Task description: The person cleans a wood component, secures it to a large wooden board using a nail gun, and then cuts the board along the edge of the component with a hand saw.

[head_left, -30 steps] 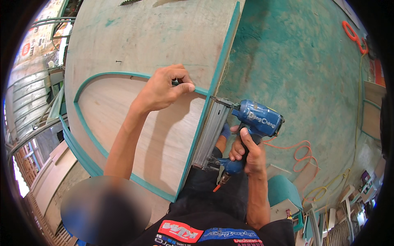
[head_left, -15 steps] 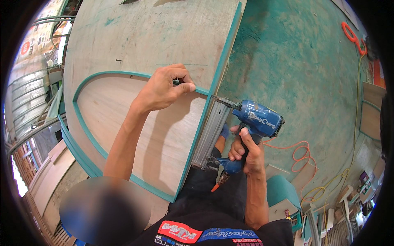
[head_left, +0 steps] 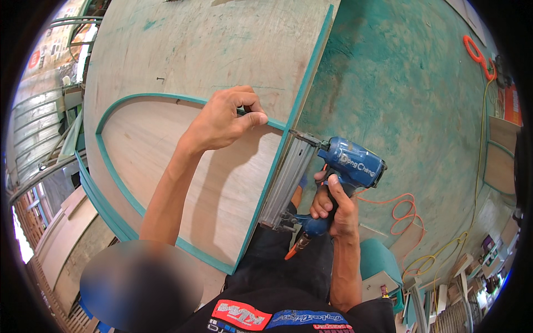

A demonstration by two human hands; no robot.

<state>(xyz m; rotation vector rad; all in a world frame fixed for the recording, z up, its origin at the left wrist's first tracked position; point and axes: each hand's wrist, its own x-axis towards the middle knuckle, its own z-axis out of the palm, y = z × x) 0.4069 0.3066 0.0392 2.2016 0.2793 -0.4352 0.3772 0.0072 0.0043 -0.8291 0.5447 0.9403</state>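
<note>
A curved, green-edged strip (head_left: 145, 96) forms a rounded outline on a pale plywood sheet (head_left: 183, 50). My left hand (head_left: 230, 116) pinches this strip between thumb and curled fingers, close to where it meets a straight green strip (head_left: 311, 72) along the sheet's edge. In my right hand (head_left: 335, 205) is a blue pneumatic nail gun (head_left: 352, 162), gripped around its handle. Its nose touches or nearly touches the straight strip at that joint, and its silver magazine (head_left: 286, 180) lies alongside the edge. An orange-tipped hose fitting (head_left: 294, 250) hangs below the handle.
A small nail (head_left: 160, 79) lies on the plywood. Orange hose (head_left: 408, 211) loops across the green-stained floor (head_left: 388, 83). A green container (head_left: 380, 261) and wood offcuts stand at the lower right. Curved green strips (head_left: 102, 202) and boards fill the left side. A blurred patch covers the lower left.
The whole view has shifted slightly. Both hands keep their hold, and the nail gun's nose stays at the same corner joint.
</note>
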